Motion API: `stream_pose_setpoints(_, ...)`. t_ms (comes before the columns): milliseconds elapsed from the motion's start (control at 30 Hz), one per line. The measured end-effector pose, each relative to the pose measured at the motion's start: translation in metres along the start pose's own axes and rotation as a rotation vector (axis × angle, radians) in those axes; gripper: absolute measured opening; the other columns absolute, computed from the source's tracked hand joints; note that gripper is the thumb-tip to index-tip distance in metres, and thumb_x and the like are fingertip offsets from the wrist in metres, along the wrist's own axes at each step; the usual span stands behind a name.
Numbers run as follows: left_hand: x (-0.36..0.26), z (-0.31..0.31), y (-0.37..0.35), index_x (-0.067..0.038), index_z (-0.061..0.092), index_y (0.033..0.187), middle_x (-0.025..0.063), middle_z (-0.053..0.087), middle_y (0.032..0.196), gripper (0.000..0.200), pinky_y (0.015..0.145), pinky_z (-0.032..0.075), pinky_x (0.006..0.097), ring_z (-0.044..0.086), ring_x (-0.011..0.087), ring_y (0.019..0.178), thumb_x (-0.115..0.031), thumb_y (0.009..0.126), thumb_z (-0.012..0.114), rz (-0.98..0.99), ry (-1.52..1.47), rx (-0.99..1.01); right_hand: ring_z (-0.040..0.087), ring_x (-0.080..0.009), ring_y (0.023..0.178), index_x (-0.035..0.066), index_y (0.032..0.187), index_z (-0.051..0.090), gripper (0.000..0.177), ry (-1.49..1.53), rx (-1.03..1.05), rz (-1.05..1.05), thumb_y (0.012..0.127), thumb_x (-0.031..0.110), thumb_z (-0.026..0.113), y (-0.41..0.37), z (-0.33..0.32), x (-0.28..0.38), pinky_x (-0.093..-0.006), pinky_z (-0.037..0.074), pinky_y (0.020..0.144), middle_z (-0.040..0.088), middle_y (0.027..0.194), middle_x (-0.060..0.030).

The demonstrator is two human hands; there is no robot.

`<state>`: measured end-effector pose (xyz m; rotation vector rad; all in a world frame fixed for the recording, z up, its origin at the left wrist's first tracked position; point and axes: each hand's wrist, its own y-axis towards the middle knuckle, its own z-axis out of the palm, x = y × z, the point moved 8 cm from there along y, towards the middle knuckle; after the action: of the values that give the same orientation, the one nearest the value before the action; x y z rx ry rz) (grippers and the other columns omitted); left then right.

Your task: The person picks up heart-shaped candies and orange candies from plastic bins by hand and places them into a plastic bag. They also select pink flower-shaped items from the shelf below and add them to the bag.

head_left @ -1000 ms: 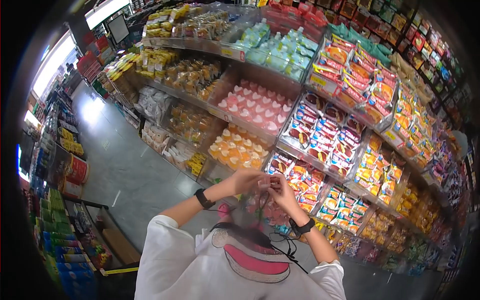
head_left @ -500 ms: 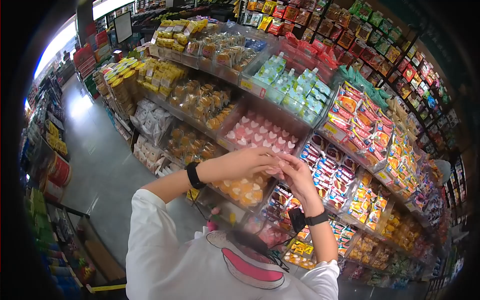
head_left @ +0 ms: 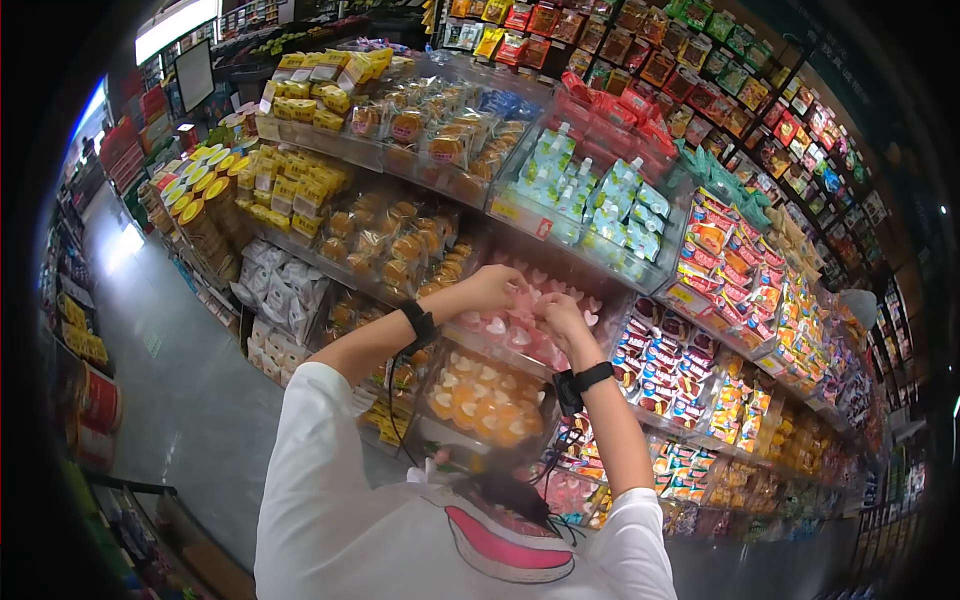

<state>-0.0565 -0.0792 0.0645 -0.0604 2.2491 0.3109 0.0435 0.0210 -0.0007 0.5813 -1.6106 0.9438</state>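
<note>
Both of my hands are inside a clear bin [head_left: 600, 300] of pink packaged sweets [head_left: 520, 336] topped with white hearts. My left hand [head_left: 492, 288] is at the bin's left side, fingers curled down among the sweets. A short gap to its right, my right hand [head_left: 562, 316] has its fingers bent inward and pressed together. Whatever the fingertips pinch is too small and partly hidden to make out. Just below lies a bin of orange sweets [head_left: 484, 400], also with pale hearts. Black bands circle both wrists.
Above stand light-green spouted pouches [head_left: 590, 190]. Packaged round cakes [head_left: 385, 235] fill bins on the left, and blue-and-white snack packs [head_left: 660, 365] lie to the right. Clear bin walls divide the tiers. A grey-floored aisle [head_left: 170, 340] runs along the left.
My hands have gone forward from in front of the shelf into the pink sweets and moved apart; before, they met fingertip to fingertip. The orange sweets below are now more exposed.
</note>
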Motion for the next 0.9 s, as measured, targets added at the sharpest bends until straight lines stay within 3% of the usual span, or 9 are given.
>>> stream_pose_setpoints(167,0.038,0.027,0.019,-0.002,0.064,0.097,0.016,0.065,0.085,0.027,0.068,0.048,0.0356,0.062,0.0247,0.076,-0.006,0.075,0.05,-0.085,0.123,0.176,0.058,-0.0184,0.069,-0.002,0.082,0.052,0.006,-0.102,-0.006,-0.003,0.079,-0.004,0.056,0.034,-0.005,-0.036,-0.0303,0.051,0.06,0.056,0.079,-0.0088)
stream_pose_setpoints(267,0.055,0.042,0.032,0.0,0.065,0.091,0.0175,0.064,0.077,0.025,0.062,0.047,0.0366,0.061,0.0255,0.07,-0.007,0.074,0.049,-0.103,0.167,0.263,0.059,-0.0192,0.067,-0.003,0.08,0.052,0.004,-0.267,-0.139,0.022,0.078,-0.005,0.055,0.036,-0.012,-0.039,-0.0311,0.051,0.059,0.056,0.079,-0.0094)
stream_pose_setpoints(367,0.089,0.059,0.039,0.004,0.064,0.088,0.0195,0.063,0.076,0.024,0.061,0.047,0.0371,0.061,0.0265,0.067,-0.01,0.075,0.049,-0.288,0.057,0.363,0.06,-0.02,0.066,-0.005,0.081,0.053,0.004,-0.296,-0.091,0.07,0.078,-0.006,0.055,0.044,-0.019,-0.053,-0.0317,0.051,0.058,0.057,0.078,-0.0103)
stream_pose_setpoints(433,0.07,0.061,0.042,0.005,0.063,0.086,0.0198,0.063,0.075,0.025,0.059,0.046,0.0381,0.061,0.0274,0.066,-0.013,0.076,0.049,-0.142,0.289,0.429,0.06,-0.0205,0.066,-0.005,0.083,0.054,0.006,-0.314,-0.06,0.02,0.078,-0.006,0.055,0.07,-0.028,-0.086,-0.0318,0.051,0.056,0.058,0.077,-0.011)
stream_pose_setpoints(500,0.084,0.068,0.049,0.006,0.063,0.085,0.0198,0.063,0.075,0.027,0.058,0.046,0.0391,0.061,0.0281,0.066,-0.016,0.078,0.049,-0.139,0.354,0.431,0.06,-0.0207,0.065,-0.006,0.085,0.055,0.008,-0.325,-0.05,-0.005,0.078,-0.006,0.055,0.079,-0.033,-0.096,-0.032,0.051,0.055,0.058,0.077,-0.0116)
stream_pose_setpoints(567,0.143,0.087,0.059,0.006,0.063,0.085,0.0196,0.063,0.076,0.029,0.058,0.046,0.04,0.062,0.0287,0.067,-0.018,0.079,0.048,-0.287,0.249,0.373,0.06,-0.0205,0.065,-0.006,0.087,0.056,0.01,-0.33,-0.057,-0.004,0.078,-0.004,0.057,0.074,-0.025,-0.091,-0.0321,0.051,0.055,0.059,0.078,-0.0121)
stream_pose_setpoints(667,0.119,0.075,0.048,0.006,0.063,0.085,0.0205,0.064,0.079,0.031,0.059,0.046,0.0399,0.062,0.0286,0.07,-0.02,0.08,0.047,-0.351,0.303,0.435,0.061,-0.0198,0.064,-0.003,0.09,0.057,0.016,-0.552,-0.123,0.072,0.076,0.001,0.062,0.046,-0.008,-0.05,-0.032,0.051,0.055,0.061,0.08,-0.0132)
stream_pose_setpoints(767,0.101,0.068,0.039,0.006,0.063,0.086,0.0207,0.064,0.081,0.031,0.062,0.047,0.0392,0.063,0.028,0.073,-0.02,0.081,0.047,-0.372,0.361,0.55,0.062,-0.02,0.067,0.0,0.094,0.058,0.024,-0.887,-0.208,-0.084,0.073,0.006,0.068,0.044,-0.004,-0.037,-0.0328,0.05,0.057,0.062,0.083,-0.0136)
stream_pose_setpoints(900,0.093,0.062,0.033,0.006,0.063,0.084,0.019,0.064,0.076,0.029,0.058,0.046,0.0384,0.062,0.0265,0.067,-0.019,0.08,0.048,-0.336,0.245,0.438,0.062,-0.0259,0.074,0.002,0.094,0.058,0.028,-0.873,-0.249,-0.184,0.07,0.011,0.071,0.044,-0.001,-0.038,-0.0356,0.048,0.062,0.063,0.087,-0.016)
